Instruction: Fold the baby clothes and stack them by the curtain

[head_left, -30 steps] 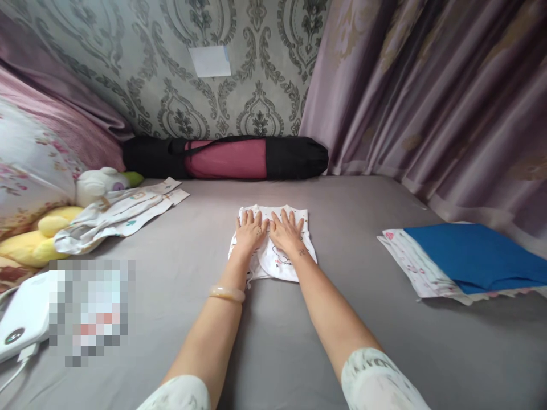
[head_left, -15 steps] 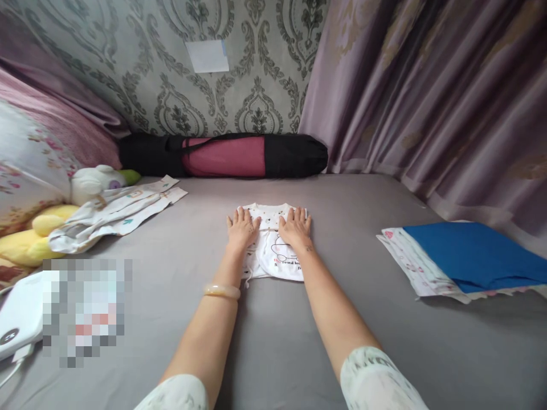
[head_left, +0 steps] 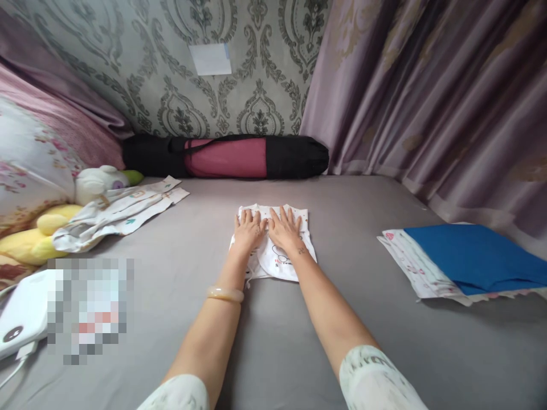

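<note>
A small white printed garment lies folded on the grey bed sheet, with a cartoon drawing and lettering on its lower part. My left hand rests flat on its left side, fingers spread. Beside it, my right hand lies palm down on the upper right of the cloth, fingers also apart. The thumbs almost meet near the middle. Both hands press on the fabric without gripping it.
A black and pink long bag lies along the wall. Blue folded cloth tops a stack at right. At left are a patterned garment, a yellow plush and a white device with a cable.
My hands have moved closer together over the garment. Its lower sides now show spread outward past my wrists.
</note>
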Tool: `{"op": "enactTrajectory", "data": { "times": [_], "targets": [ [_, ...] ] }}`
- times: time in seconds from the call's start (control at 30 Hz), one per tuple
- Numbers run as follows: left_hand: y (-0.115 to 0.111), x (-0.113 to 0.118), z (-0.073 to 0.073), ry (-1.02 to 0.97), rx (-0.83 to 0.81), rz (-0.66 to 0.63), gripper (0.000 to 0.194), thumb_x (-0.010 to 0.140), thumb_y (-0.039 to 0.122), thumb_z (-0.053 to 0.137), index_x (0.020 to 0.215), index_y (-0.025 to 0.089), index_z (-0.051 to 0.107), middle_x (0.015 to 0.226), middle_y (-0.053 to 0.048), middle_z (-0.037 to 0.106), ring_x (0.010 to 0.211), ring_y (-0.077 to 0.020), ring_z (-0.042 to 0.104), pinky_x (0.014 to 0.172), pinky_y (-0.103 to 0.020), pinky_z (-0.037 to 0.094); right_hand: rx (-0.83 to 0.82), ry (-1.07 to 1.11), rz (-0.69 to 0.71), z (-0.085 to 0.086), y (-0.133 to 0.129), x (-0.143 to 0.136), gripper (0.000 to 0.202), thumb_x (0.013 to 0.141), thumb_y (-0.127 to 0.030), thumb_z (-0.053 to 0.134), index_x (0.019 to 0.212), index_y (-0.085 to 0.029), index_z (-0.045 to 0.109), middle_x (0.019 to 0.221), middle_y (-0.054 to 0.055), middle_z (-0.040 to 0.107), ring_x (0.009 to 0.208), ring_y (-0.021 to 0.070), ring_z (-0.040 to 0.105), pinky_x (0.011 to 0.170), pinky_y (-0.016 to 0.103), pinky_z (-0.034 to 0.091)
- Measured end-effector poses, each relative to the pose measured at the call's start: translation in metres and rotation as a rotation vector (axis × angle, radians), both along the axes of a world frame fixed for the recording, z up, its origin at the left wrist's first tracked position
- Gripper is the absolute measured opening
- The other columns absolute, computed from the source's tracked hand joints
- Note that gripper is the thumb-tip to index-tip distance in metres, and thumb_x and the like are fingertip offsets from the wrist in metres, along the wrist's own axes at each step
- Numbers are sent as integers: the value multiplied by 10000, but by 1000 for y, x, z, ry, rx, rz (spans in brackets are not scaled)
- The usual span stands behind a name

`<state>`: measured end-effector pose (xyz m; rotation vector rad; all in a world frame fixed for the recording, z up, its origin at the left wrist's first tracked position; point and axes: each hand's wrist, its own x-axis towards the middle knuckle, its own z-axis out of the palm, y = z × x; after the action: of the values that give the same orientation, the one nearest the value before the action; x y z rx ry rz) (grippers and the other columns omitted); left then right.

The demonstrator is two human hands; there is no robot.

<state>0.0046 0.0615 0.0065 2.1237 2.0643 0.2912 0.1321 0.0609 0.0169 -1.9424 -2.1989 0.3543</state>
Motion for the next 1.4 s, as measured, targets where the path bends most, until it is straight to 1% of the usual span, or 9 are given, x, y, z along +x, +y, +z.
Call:
{"op": "enactTrajectory", "data": {
  "times": [0.27, 0.37, 0.47, 0.6, 0.67, 0.9, 1.1, 1.27, 1.4],
  "targets": [
    [2, 0, -3, 2, -55, 56, 608, 973, 517, 202, 1469, 204, 365, 1592, -173, 246, 1485, -313, 176, 1148, -582, 197, -64, -3, -20, -1, 0, -2, 553, 999, -416, 159, 1517, -310, 320, 1623, 43, 193, 1483, 333, 55, 1139, 617, 19],
    [6, -3, 4, 15, -78, 24, 571, 975, 516, 209, 1385, 210, 460, 1538, -182, 352, 1452, -323, 263, 1115, -616, 233, -177, 27, 9, 7, 7, 4, 580, 996, -447, 156, 1537, -275, 276, 1632, 59, 158, 1489, 326, 48, 1139, 625, 23],
    [13, -7, 10, 66, -29, -43, 530, 990, 473, 216, 1304, 188, 532, 1469, -171, 455, 1414, -312, 331, 1127, -613, 204, -130, -11, 33, 11, 16, 16, 611, 1000, -436, 154, 1541, -174, 262, 1625, 101, 167, 1496, 280, 43, 1161, 579, -7],
    [25, -15, 6, 119, 66, -215, 539, 1002, 445, 243, 1424, 162, 425, 1560, -130, 344, 1480, -277, 198, 1189, -496, 131, -3, -99, 94, 3, 26, 36, 633, 1004, -430, 195, 1526, -79, 267, 1613, 123, 199, 1497, 230, 67, 1191, 469, -24],
    [29, -18, -1, 114, 47, -262, 576, 1001, 475, 238, 1449, 148, 391, 1562, -141, 337, 1477, -278, 211, 1188, -472, 145, -2, -99, 122, -4, 28, 42, 647, 1001, -439, 205, 1528, -66, 257, 1611, 123, 206, 1493, 224, 103, 1198, 434, 11],
    [31, -22, -20, 90, 50, -251, 637, 999, 512, 177, 1488, 135, 331, 1575, -155, 304, 1471, -272, 226, 1184, -468, 145, 15, -77, 131, -17, 30, 45, 675, 996, -469, 193, 1531, -61, 248, 1612, 121, 197, 1485, 229, 151, 1198, 430, 69],
    [31, -21, -12, 90, 16, -260, 628, 1001, 504, 175, 1489, 140, 327, 1571, -161, 310, 1469, -277, 231, 1174, -489, 161, 33, -50, 132, -14, 29, 46, 660, 1003, -455, 155, 1530, -71, 262, 1607, 109, 221, 1484, 226, 159, 1200, 429, 59],
    [5, -22, 11, 105, -3, -298, 694, 997, 528, 150, 1532, 93, 224, 1604, -162, 220, 1495, -266, 147, 1194, -475, 112, 43, -11, 239, 4, 0, 52, 656, 1003, -460, 152, 1551, -104, 210, 1627, 99, 136, 1502, 213, 55, 1201, 462, -3],
    [-40, -32, 15, 110, 15, -485, 726, 987, 567, 105, 1540, 112, 224, 1614, -123, 197, 1503, -236, 115, 1212, -446, 73, 1, -21, 426, 9, -47, 59, 641, 1003, -472, 168, 1553, -149, 230, 1631, 96, 118, 1503, 223, 40, 1203, 472, 24]
  ]
}}
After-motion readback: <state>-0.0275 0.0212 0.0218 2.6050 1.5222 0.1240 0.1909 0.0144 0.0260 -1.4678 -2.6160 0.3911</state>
